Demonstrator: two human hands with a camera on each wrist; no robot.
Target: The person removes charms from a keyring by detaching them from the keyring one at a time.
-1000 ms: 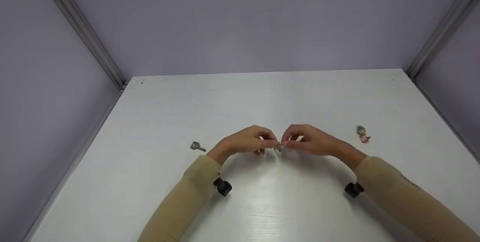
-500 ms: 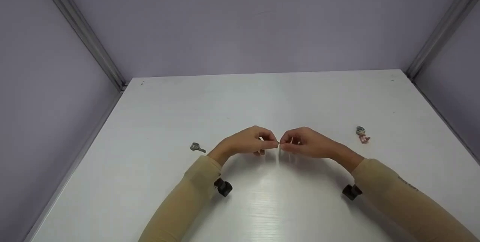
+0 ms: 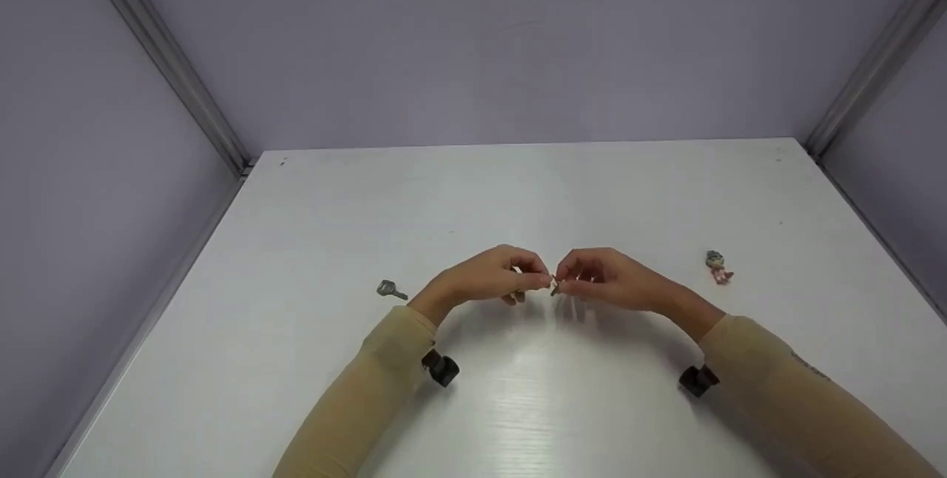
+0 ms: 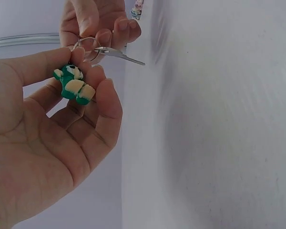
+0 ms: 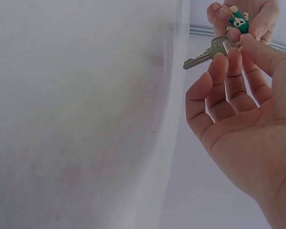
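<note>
- The left hand (image 3: pixel 484 280) is held just above the white table (image 3: pixel 518 404), near its middle, with the fingers curled inward and the fingertips turned toward the other hand.
- A key ring (image 4: pixel 87 47) is pinched between the thumb and forefinger of the left hand; a small green and cream charm (image 4: pixel 74 85) hangs from the ring and lies against the curled fingers (image 4: pixel 102 102).
- The right hand (image 3: pixel 614 280) is held opposite, fingertips almost touching those of the left hand; its thumb and forefinger are closed on the head of a silver key (image 5: pixel 207 53), while the other fingers are loosely bent.
- The key is seen at the ring, its blade pointing away from both hands toward the table; whether the key is fully threaded on the ring cannot be told.
- In the head view the ring and key (image 3: pixel 554 286) are seen only as a small glint between the two sets of fingertips, clear of the table surface.
- A second key (image 3: pixel 390 289) with a grey head is lying flat on the table, to the left of the left hand and apart from it.
- A small figure (image 3: pixel 717 266) with a red lower part is lying on the table, well to the right of the right hand.
- Both forearms are covered by tan sleeves (image 3: pixel 355 404), and a dark wrist camera (image 3: pixel 442 369) is seen under each.
</note>
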